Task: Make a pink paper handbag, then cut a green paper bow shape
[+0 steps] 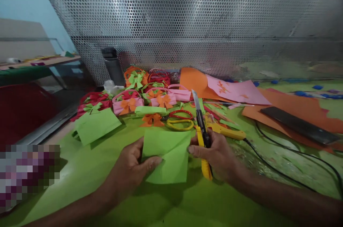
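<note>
A folded piece of bright green paper [166,161] is held up over the green tabletop. My left hand [134,164] grips its left side, thumb on the front and fingers behind. In my right hand [218,152] is a yellow and black utility knife [202,132], its blade out and pointing up and away from me. The right thumb is at the paper's right edge; whether it touches cannot be made out. Just beyond the paper lie scissors [180,124] with a red and a yellow handle, beside an orange paper bow [152,120].
Small paper bags with bows [128,105] cluster at the back left, near a dark bottle [114,66]. A yellow glue gun [229,132] trails a black cord at right. Orange sheets [302,107], a pink sheet [238,91] and a dark flat bar [298,125] lie beyond. Perforated metal [187,12] stands behind.
</note>
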